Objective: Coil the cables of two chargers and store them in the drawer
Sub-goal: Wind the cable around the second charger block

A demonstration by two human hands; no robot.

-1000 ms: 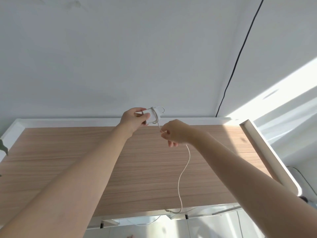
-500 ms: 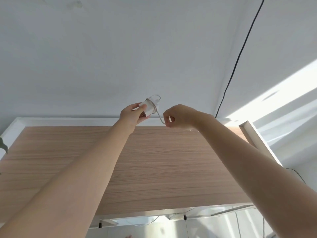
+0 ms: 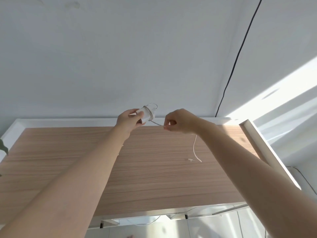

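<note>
1. Setting: a plain domestic or office room; which of the two cannot be told.
2. Wood-grain desk (image 3: 154, 169) with white raised edging, set against a bare white wall (image 3: 120, 57).
3. Black cable (image 3: 240, 54) running down the wall; sunlight striking the right side.

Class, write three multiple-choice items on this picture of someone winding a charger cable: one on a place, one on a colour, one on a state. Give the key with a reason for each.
1. Where is the loose end of the cable?
A. on the wooden desk
B. on the wall
C. in the left hand

2. What colour is the charger?
A. black
B. white
C. red

3. How is the cable between the hands?
A. cut
B. slack on the desk
C. pulled straight

Key: A, the cable drops from the right hand and ends on the wooden desk; B, the charger in the left hand is white; C, it runs as a straight line.
</note>
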